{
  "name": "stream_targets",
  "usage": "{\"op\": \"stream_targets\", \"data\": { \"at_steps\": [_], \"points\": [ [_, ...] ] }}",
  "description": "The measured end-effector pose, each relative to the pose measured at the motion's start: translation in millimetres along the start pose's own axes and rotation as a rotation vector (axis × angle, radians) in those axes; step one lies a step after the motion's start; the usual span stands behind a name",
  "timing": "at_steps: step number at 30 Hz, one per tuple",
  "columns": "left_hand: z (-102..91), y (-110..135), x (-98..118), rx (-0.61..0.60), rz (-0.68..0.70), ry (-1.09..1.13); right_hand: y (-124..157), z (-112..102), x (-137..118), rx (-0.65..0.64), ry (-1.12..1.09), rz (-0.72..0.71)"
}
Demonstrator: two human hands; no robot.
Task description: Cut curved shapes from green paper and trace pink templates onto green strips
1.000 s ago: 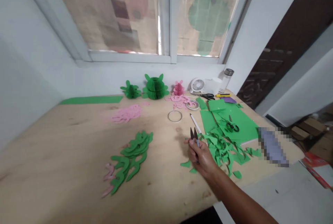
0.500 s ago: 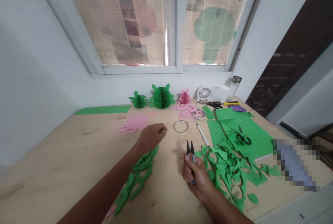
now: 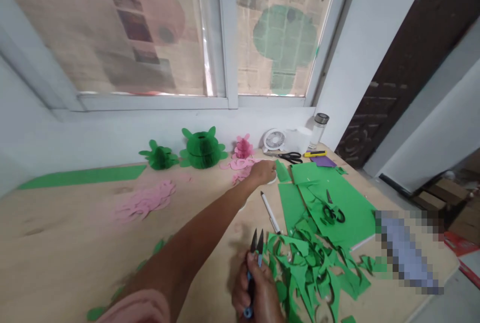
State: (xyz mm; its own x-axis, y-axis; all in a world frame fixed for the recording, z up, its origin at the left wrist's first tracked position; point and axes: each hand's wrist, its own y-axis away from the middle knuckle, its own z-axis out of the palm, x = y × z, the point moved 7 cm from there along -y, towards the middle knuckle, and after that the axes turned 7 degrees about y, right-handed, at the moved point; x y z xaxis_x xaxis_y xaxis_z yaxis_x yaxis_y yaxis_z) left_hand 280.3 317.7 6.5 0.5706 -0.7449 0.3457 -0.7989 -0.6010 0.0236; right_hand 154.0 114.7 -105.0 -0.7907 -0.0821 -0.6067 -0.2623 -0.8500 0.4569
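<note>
My right hand is closed around small blue-handled snips, blades pointing up, at the near edge of the wooden table. My left hand is stretched far across the table and rests on a roll of tape, which it mostly hides, beside pink paper cutouts. Its fingers are curled down; whether they grip the roll is unclear. A white pen lies between the two hands. A heap of green paper scraps lies right of my right hand.
Green sheets with black scissors on them lie at right. Green and pink paper flowers, a small white fan, a jar and more scissors line the back wall. Pink cutouts lie at left.
My left arm has reached farther forward and right, from the pile of green shapes to the tape by the pink cutouts. The view swung; my right hand keeps the snips.
</note>
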Motion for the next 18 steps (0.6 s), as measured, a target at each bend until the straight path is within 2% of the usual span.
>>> {"op": "stream_targets", "data": {
  "at_steps": [7,12,18],
  "points": [
    [23.3,-41.4,16.0,-0.107,0.164,-0.154,-14.0,-8.5,5.3,-0.028,-0.033,-0.047],
    [37.9,-56.5,25.7,-0.193,0.237,-0.246,-12.6,-8.3,6.4,-0.045,-0.018,0.006],
    [40.6,-67.2,30.0,-0.236,0.262,-0.303,-13.1,-13.9,5.8,-0.020,0.060,0.005]
  ]
}}
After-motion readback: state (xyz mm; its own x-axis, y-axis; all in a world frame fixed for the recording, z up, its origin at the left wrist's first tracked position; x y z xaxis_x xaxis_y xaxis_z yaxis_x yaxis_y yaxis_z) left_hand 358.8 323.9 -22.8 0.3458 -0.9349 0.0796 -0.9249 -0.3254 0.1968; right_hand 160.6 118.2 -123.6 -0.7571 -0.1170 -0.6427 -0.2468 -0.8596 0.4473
